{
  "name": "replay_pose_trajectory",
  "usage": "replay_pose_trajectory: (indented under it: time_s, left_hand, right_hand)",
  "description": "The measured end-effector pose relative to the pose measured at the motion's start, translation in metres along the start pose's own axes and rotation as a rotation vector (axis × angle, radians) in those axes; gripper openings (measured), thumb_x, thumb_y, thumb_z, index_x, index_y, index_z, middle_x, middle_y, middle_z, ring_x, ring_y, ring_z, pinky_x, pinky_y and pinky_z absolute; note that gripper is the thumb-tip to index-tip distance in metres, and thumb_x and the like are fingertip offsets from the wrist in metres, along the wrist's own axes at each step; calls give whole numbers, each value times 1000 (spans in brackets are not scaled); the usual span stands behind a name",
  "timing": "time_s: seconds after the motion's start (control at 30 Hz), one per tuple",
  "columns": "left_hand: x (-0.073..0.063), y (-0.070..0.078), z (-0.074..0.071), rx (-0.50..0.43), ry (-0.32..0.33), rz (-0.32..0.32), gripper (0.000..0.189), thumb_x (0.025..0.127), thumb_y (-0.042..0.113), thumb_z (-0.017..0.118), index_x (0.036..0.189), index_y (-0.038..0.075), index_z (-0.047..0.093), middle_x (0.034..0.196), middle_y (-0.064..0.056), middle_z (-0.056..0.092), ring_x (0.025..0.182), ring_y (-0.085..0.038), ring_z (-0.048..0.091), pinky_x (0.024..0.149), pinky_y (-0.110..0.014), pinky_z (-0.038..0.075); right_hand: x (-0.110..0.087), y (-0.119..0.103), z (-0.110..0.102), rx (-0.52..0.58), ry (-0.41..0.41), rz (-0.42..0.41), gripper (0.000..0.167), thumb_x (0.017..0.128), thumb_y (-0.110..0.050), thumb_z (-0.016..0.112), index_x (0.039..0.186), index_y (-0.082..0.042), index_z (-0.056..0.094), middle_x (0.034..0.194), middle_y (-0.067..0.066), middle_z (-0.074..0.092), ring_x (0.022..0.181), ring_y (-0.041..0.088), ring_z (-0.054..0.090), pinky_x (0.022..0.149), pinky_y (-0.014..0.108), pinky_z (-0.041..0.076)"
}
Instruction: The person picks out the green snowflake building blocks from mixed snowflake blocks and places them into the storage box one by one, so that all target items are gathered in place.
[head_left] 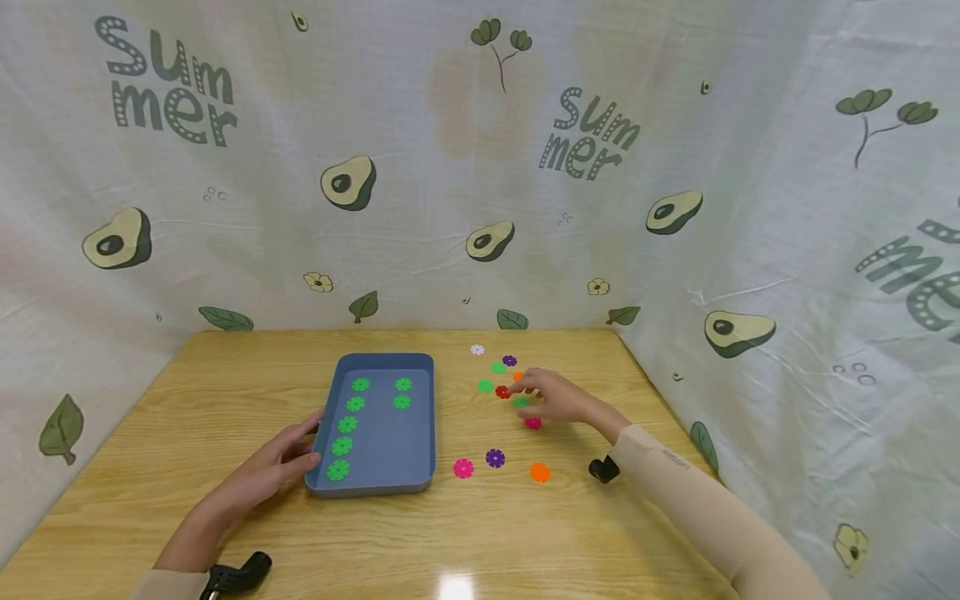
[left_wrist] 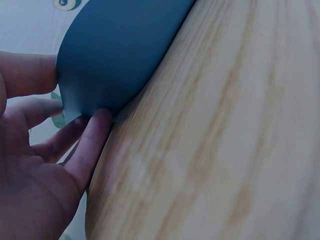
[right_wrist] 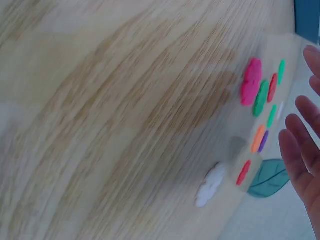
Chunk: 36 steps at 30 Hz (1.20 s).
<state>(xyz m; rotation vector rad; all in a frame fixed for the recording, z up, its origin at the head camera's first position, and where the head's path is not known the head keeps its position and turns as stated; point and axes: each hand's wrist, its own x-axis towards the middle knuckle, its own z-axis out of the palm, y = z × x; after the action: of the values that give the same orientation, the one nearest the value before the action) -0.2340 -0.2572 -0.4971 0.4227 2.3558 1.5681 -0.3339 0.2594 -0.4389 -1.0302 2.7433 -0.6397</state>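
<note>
A blue-grey tray (head_left: 381, 442) holds several green notched discs (head_left: 347, 424), lined up along its left side, with two more at the upper right. My left hand (head_left: 285, 458) rests at the tray's left side; in the left wrist view, thumb and fingers touch the tray's outer wall (left_wrist: 115, 55) low by the tabletop. To the right of the tray, my right hand (head_left: 553, 395) hovers over loose discs with fingers relaxed and nothing held. Nearest its fingertips are a red disc (head_left: 502, 392), a green disc (head_left: 521, 402) and a pink disc (head_left: 532, 423), the last two partly covered.
Closer to me lie a pink disc (head_left: 463, 468), a purple disc (head_left: 495, 458) and an orange disc (head_left: 540, 472). Toward the back are a white disc (head_left: 477, 350) and another purple disc (head_left: 510, 361). Printed curtains (head_left: 420, 250) border the wooden table (head_left: 247, 375).
</note>
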Motion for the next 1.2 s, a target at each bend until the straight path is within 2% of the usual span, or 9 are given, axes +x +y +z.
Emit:
replay_pose_trajectory:
  time_s: [0.1,0.17,0.3,0.37,0.7,0.93,1.1,1.2]
  left_hand:
    - [0,0,0,5,-5,12,78,110,25,60,173,19,15,173,-28,14,147,-53,39,110,-51,43]
    - [0,0,-1,3,-3,10,78,110,24,61,173,19,15,173,-28,14,147,-53,40,110,-47,44]
    - [0,0,-1,-2,-3,9,78,110,23,61,173,19,16,173,-28,14,146,-53,40,103,-29,45]
    - [0,-1,-1,-3,-1,9,78,110,23,61,173,19,16,173,-27,14,146,-52,40,100,-25,45]
    - [0,-2,-2,-6,0,8,78,110,25,61,173,19,16,174,-25,14,147,-51,39,97,-19,44]
    - [0,-2,-1,-4,0,-3,78,110,27,61,173,18,15,175,-24,13,148,-51,38,100,-22,45]
    - [0,-2,-1,-21,-4,19,78,110,25,62,173,18,16,174,-26,14,147,-52,39,97,-18,45]
    - [0,-2,-1,-21,-6,19,78,110,24,62,173,18,15,174,-26,13,147,-52,39,99,-21,46]
  right_hand:
    - [-3,9,0,-11,12,23,39,99,-13,78,134,0,71,118,20,66,109,39,65,97,54,56]
    - [-2,14,0,-15,14,26,37,99,-12,78,133,0,72,115,19,67,106,36,65,96,52,57]
    - [1,23,1,-6,7,40,36,98,-14,79,131,-1,73,113,17,67,102,32,66,94,49,57]
    - [3,27,3,-2,4,54,36,98,-16,80,130,-2,74,114,16,68,101,30,66,94,47,57]
    - [11,35,8,-13,-24,101,28,98,-17,80,124,-8,78,108,7,67,101,27,65,95,45,56]
    - [11,32,6,-6,-44,119,28,99,-16,79,125,-7,78,109,10,66,102,30,62,96,47,55]
    - [12,33,6,-25,-49,123,27,99,-16,79,124,-9,79,106,6,65,99,27,61,91,38,54]
    - [13,34,7,-37,-49,116,26,98,-17,79,123,-10,80,104,5,65,97,26,60,88,33,52]
